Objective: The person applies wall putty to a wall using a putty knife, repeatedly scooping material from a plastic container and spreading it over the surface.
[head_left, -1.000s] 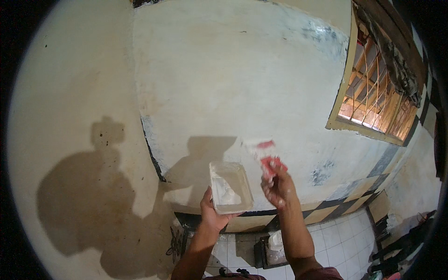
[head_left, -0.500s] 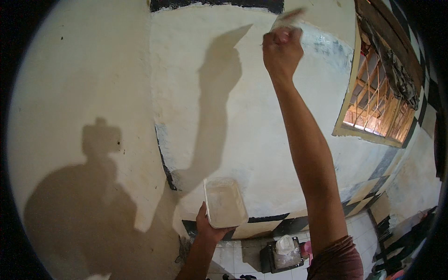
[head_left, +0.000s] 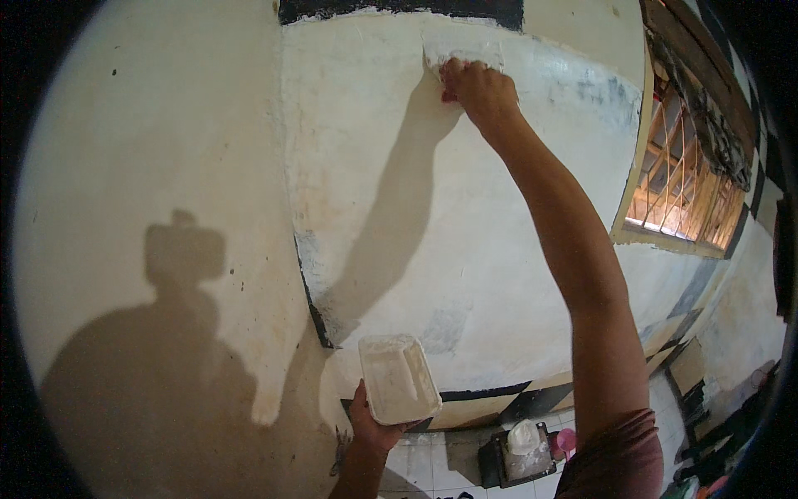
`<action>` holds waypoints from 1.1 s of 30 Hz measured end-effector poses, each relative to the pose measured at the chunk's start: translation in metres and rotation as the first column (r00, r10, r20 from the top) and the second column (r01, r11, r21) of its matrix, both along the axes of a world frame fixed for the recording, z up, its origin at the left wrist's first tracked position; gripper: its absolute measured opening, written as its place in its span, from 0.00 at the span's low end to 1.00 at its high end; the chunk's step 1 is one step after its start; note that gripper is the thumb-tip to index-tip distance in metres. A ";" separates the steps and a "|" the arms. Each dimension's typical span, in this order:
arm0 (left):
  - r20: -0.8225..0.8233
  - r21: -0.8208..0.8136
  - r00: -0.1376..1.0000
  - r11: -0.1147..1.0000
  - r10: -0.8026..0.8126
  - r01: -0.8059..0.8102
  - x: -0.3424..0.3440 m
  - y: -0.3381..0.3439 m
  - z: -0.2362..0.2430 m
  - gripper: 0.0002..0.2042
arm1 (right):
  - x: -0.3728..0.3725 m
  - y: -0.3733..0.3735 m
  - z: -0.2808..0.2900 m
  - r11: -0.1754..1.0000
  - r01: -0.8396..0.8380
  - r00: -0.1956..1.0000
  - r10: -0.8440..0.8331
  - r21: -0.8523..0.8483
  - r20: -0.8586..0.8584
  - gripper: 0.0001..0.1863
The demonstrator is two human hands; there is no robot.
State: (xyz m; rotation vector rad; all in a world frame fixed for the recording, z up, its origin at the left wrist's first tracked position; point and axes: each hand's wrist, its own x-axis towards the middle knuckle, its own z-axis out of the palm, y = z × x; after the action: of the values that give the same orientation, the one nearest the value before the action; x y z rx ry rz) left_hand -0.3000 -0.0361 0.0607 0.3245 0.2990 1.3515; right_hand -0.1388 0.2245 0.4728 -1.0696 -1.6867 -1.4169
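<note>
My right hand (head_left: 482, 96) is closed round a red-handled spreader (head_left: 449, 91) whose pale, smeared blade rests on the upper part of the white-coated wall (head_left: 499, 208), just below a black band (head_left: 399, 12). My fingers hide most of the handle. Low in the view, my left hand (head_left: 374, 424) grips a shallow rectangular plastic container (head_left: 397, 374) with pale residue inside, held out in front of the wall. My arm casts a long shadow beside the tool.
A barred window (head_left: 682, 175) with dark cloth is at right, an adjoining cream wall (head_left: 125, 150) at left. Below are floor tiles (head_left: 411, 457), a dark stand (head_left: 499, 457) holding a white bag (head_left: 522, 437), a pink container (head_left: 565, 439), and dark hanging items (head_left: 723, 432) at lower right.
My right hand has risen with the spreader from beside the container to the upper wall, then shifted slightly left and down. The container in my left hand sits lower in view.
</note>
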 end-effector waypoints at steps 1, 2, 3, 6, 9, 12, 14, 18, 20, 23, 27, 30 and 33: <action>-0.033 -0.004 0.999 1.000 0.031 -0.031 -0.001 -0.002 0.003 0.31 | 0.000 -0.002 -0.011 0.999 -0.011 1.000 0.011 -0.033 0.005 0.13; -0.066 -0.007 0.996 0.998 0.062 -0.062 -0.001 -0.003 0.006 0.31 | 0.001 -0.005 -0.021 0.999 -0.030 0.999 0.030 -0.012 0.021 0.14; -0.096 0.000 0.992 0.996 0.088 -0.088 -0.001 -0.002 0.009 0.31 | 0.002 -0.013 -0.020 0.998 -0.038 0.999 0.038 0.042 -0.003 0.17; 0.015 0.039 0.999 0.999 0.036 -0.036 -0.001 0.006 -0.002 0.31 | 0.013 -0.030 0.001 0.975 -0.098 0.993 0.110 0.200 -0.051 0.22; 0.087 0.053 0.996 0.999 -0.009 0.005 0.002 0.009 -0.004 0.31 | 0.035 -0.013 0.012 1.000 -0.021 1.000 0.021 0.000 0.015 0.13; 0.150 0.042 0.989 0.999 -0.004 -0.003 0.005 0.010 0.000 0.31 | 0.041 -0.017 -0.013 0.999 0.017 1.000 -0.018 -0.030 -0.024 0.13; 0.162 0.024 0.987 1.000 0.009 -0.013 0.009 0.013 0.002 0.31 | 0.047 -0.023 0.000 0.999 -0.016 0.997 0.019 0.046 -0.068 0.12; 0.156 0.044 0.988 0.999 -0.016 0.009 0.020 0.013 0.004 0.31 | 0.079 -0.006 0.007 0.998 0.039 0.999 -0.037 0.042 -0.038 0.13; 0.175 0.061 0.984 0.998 -0.035 0.025 0.022 0.013 0.004 0.32 | 0.086 -0.002 -0.006 1.000 0.025 1.000 -0.025 0.004 -0.006 0.13; 0.065 0.029 0.996 0.998 0.059 -0.061 0.025 0.009 0.009 0.32 | 0.087 -0.029 -0.004 0.996 0.048 0.994 -0.040 0.077 -0.107 0.11; 0.133 0.084 0.991 0.996 -0.030 0.019 0.030 0.020 -0.003 0.31 | 0.114 -0.004 0.020 0.999 -0.001 0.998 0.004 0.044 -0.058 0.12; 0.127 0.033 0.992 0.999 -0.002 -0.003 0.033 0.017 0.006 0.31 | 0.115 -0.010 -0.004 0.985 0.101 0.986 -0.117 -0.142 -0.116 0.14; 0.125 0.013 0.992 1.000 0.022 -0.024 0.038 0.017 0.009 0.32 | 0.128 -0.022 0.005 0.995 -0.030 0.984 0.046 0.099 -0.172 0.13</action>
State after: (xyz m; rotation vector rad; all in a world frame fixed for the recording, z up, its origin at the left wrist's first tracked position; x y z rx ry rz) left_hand -0.2620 -0.0192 0.0700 0.2481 0.1890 1.3907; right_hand -0.0106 0.2029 0.4774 -1.0698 -1.4921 -1.3259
